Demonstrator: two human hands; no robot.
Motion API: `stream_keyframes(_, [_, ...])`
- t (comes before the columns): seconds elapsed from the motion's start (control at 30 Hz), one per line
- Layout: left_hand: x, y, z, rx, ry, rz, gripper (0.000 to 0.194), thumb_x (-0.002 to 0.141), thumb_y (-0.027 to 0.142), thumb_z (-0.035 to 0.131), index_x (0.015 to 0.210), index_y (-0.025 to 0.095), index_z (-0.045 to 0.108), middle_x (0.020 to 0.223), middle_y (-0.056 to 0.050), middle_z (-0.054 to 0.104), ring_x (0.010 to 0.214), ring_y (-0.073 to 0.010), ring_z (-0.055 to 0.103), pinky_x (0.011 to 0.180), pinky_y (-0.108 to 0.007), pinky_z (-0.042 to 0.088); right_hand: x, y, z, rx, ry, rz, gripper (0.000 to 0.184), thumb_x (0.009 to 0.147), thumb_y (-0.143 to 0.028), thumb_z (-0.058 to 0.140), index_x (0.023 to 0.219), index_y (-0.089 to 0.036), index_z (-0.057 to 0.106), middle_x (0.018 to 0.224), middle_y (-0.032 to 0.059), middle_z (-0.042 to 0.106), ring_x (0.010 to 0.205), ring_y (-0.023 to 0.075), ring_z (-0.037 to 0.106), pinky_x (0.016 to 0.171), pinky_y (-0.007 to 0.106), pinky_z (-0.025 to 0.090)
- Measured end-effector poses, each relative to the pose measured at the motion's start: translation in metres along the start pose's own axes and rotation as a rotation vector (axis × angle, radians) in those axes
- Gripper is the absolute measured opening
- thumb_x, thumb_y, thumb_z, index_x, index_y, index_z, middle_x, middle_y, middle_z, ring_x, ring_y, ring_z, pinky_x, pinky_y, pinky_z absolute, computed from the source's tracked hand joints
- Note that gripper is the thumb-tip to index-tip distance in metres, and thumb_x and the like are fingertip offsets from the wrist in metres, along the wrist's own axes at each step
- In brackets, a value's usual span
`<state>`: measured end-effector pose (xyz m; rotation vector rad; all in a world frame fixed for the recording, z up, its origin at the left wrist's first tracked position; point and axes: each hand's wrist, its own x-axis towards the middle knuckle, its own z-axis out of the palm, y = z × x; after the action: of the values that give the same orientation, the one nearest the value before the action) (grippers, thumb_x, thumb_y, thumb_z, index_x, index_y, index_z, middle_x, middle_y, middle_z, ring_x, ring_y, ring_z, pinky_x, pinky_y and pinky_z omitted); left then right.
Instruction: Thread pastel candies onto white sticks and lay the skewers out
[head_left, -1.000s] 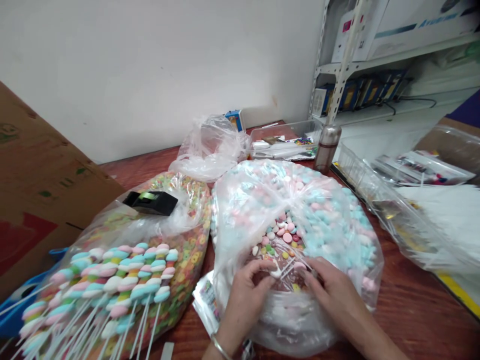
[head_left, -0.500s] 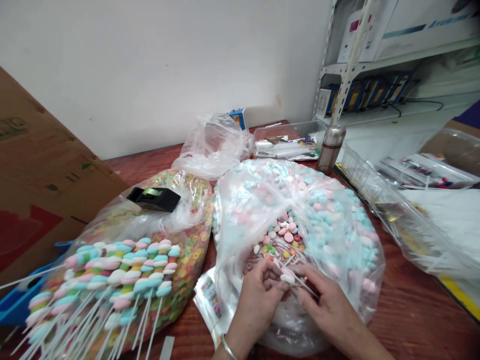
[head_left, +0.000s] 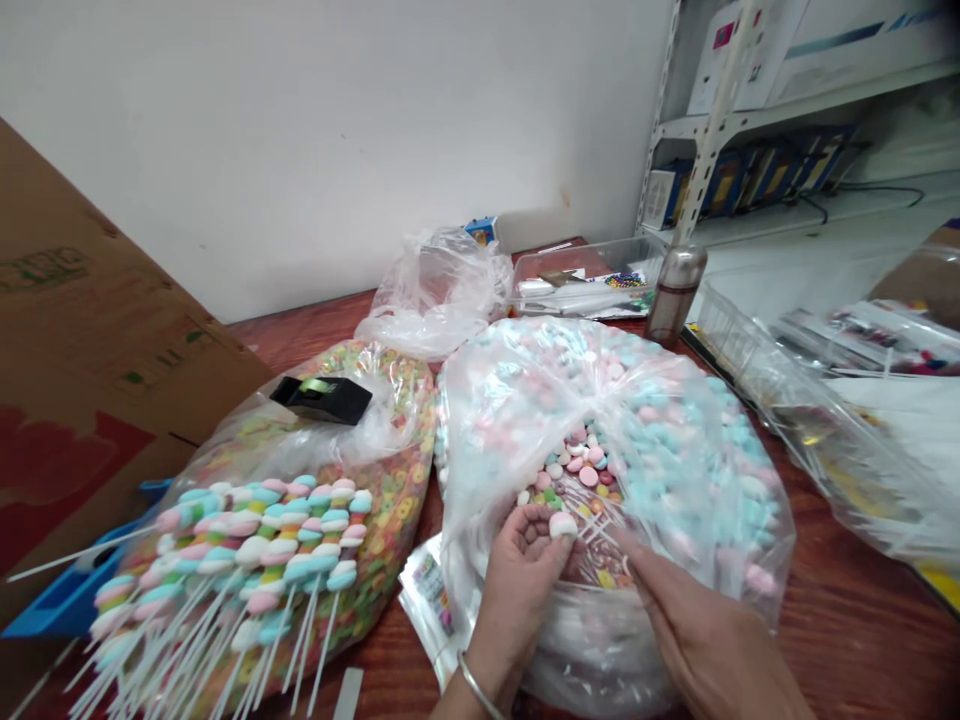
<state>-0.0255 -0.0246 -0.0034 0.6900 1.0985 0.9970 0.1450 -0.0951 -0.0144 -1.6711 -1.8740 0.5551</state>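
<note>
Between my left thumb and fingers is a pink-and-white marshmallow (head_left: 562, 525); whether a stick runs through it I cannot make out. My left hand (head_left: 523, 560), with a bangle at the wrist, hovers over the front of the clear bag of marshmallows (head_left: 675, 430). My right hand (head_left: 679, 615) reaches to loose candies (head_left: 606, 578) lying on the bag, its fingers stretched out and nothing visible in them. White sticks (head_left: 596, 520) lie between the hands, with pink, white and green candies (head_left: 581, 462) behind them.
Marshmallow skewers (head_left: 255, 545) lie on a bag of ring candies (head_left: 401, 450) at left, behind them a black tape dispenser (head_left: 322, 398). Printed packets (head_left: 431, 600) stick out beside my left wrist. A metal flask (head_left: 675, 295) and clear trays (head_left: 757, 350) stand at right, a cardboard box (head_left: 97, 330) at left.
My right hand has come away from the marshmallow and moved right, its fingers straightening. The marshmallow stays in my left hand. The whole view has shifted slightly.
</note>
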Motion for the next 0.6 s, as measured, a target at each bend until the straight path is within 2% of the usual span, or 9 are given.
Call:
stream_keyframes(0.1, [0.001, 0.003, 0.002, -0.012, 0.059, -0.009, 0.048, 0.055, 0.030, 0.087, 0.092, 0.015, 0.060, 0.079, -0.002, 0.071, 0.068, -0.0145, 0.068, 0.065, -0.025, 0.056, -0.013, 0.002, 0.001, -0.217, -0.103, -0.064, 0.052, 0.093, -0.024, 0.039, 0.144, -0.034, 0.040, 0.127, 0.0043, 0.064, 0.085, 0.0241, 0.074, 0.058, 0.030, 0.060])
stream_keyframes(0.3, [0.001, -0.001, 0.003, 0.054, 0.098, 0.031, 0.041, 0.058, 0.025, 0.084, 0.090, 0.016, 0.060, 0.081, -0.004, 0.072, 0.072, -0.0166, 0.070, 0.067, -0.026, 0.057, -0.021, -0.003, 0.003, -0.423, -0.106, -0.112, 0.047, 0.093, -0.026, 0.039, 0.139, -0.028, 0.048, 0.108, 0.0089, 0.074, 0.062, 0.0251, 0.074, 0.040, 0.029, 0.055])
stream_keyframes(0.5, [0.001, -0.003, 0.004, 0.128, 0.123, 0.131, 0.029, 0.062, 0.016, 0.077, 0.087, 0.016, 0.061, 0.088, -0.004, 0.070, 0.080, -0.0164, 0.070, 0.073, -0.024, 0.056, -0.023, -0.004, 0.000, -0.499, -0.089, -0.126, 0.048, 0.091, -0.026, 0.040, 0.138, -0.031, 0.048, 0.101, 0.0068, 0.076, 0.049, 0.0220, 0.071, 0.033, 0.025, 0.048])
stream_keyframes(0.6, [-0.001, -0.001, 0.005, 0.161, 0.127, 0.139, 0.028, 0.063, 0.015, 0.075, 0.087, 0.016, 0.061, 0.089, -0.005, 0.071, 0.081, -0.0167, 0.070, 0.072, -0.023, 0.056, -0.022, -0.007, -0.001, -0.483, -0.118, -0.114, 0.048, 0.091, -0.024, 0.039, 0.137, -0.029, 0.049, 0.088, 0.0059, 0.078, 0.046, 0.0227, 0.069, 0.030, 0.026, 0.046])
